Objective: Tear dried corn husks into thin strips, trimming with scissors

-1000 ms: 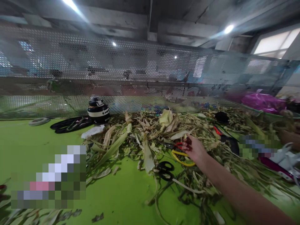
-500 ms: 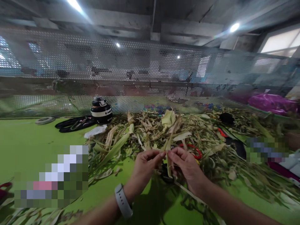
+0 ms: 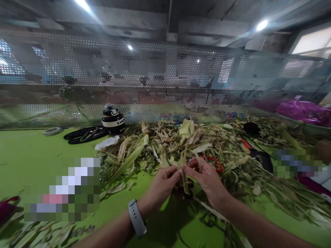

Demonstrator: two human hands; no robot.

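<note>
Between both hands, above the green table, is a narrow pale-green strip of corn husk (image 3: 185,184). My left hand (image 3: 163,182), with a light watch band on its wrist, is closed and pinches the strip between thumb and forefinger. My right hand (image 3: 208,181) pinches it right beside, the fingertips of the two hands nearly touching. A red loop-shaped handle (image 3: 219,167) lies partly hidden behind my right hand. Below the strip is something small and dark that I cannot make out.
A heap of dried corn husks (image 3: 162,134) spreads across the green table (image 3: 20,151). Behind it stand a black jar with a white band (image 3: 113,123) and a perforated metal screen (image 3: 155,75). A black round thing (image 3: 251,128) and a purple plastic bag (image 3: 303,112) are at the right.
My right fingers have shifted slightly up and left along the husk strip. Both hands keep their pinch, and the view has moved a little.
</note>
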